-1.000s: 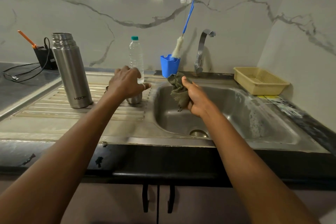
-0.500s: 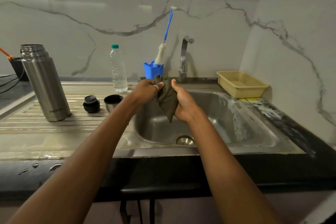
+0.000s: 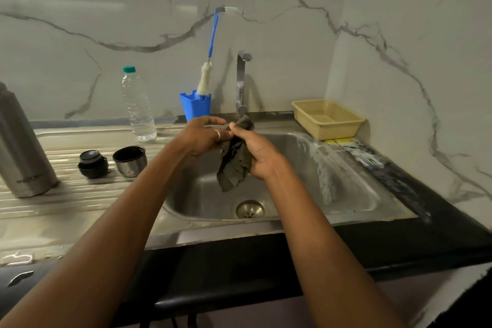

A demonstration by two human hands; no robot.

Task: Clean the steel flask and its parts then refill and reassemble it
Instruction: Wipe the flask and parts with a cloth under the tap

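Observation:
The steel flask (image 3: 20,152) stands upright on the drainboard at the far left, its top cut off by the frame edge. Beside it lie its black stopper (image 3: 92,163) and its steel cup lid (image 3: 130,160), mouth up. Over the sink basin (image 3: 351,189) my right hand (image 3: 255,152) grips a dark grey-green cloth (image 3: 234,165) that hangs down. My left hand (image 3: 205,136) holds the cloth's upper edge with its fingers, thumb raised above it. Both hands meet just below the tap (image 3: 241,82).
A clear water bottle with a green cap (image 3: 138,109) stands behind the flask parts. A blue holder (image 3: 195,105) with a long blue-handled bottle brush (image 3: 210,61) sits left of the tap. A beige plastic basket (image 3: 327,118) rests at the sink's back right corner.
My left hand left the cup lid on the drainboard and came over to the cloth in my right hand. The cloth now hangs lower between both hands. My view shifted right.

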